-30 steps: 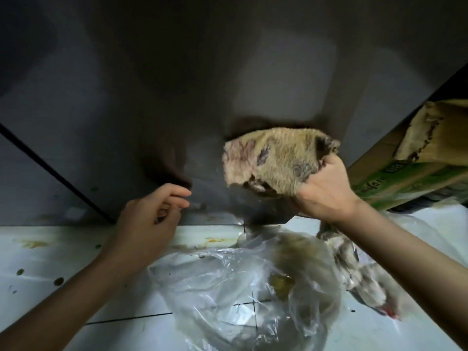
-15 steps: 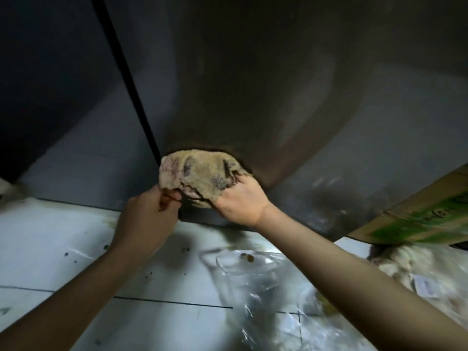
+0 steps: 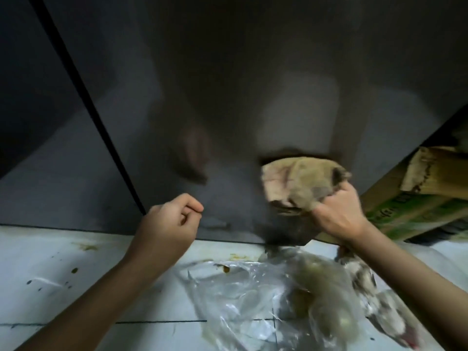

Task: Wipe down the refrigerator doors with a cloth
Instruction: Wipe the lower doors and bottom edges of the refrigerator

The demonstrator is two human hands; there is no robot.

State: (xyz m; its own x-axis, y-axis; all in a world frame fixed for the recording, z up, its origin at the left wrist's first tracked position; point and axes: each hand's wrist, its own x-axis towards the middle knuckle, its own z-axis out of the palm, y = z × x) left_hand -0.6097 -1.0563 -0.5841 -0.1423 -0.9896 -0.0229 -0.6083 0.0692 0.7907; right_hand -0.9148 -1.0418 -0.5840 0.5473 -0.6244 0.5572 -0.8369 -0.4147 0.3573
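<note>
The grey refrigerator door (image 3: 228,84) fills the upper view, with a black seam (image 3: 83,102) running between it and the door to its left. My right hand (image 3: 336,216) grips a stained tan cloth (image 3: 301,183) and holds it against the door's lower right part, near the bottom edge. My left hand (image 3: 167,224) hovers just in front of the door's bottom edge, left of the cloth, its fingers curled with nothing in them.
A clear plastic bag (image 3: 273,300) lies on the white tiled floor (image 3: 50,262) under my hands. A cardboard box with green print (image 3: 415,214) leans at the right, beside the door. Another rag (image 3: 374,300) lies at the right by the bag.
My right hand has swept the cloth to the right along the lower door, away from the seam. My left hand has come off the cloth and stays at the left.
</note>
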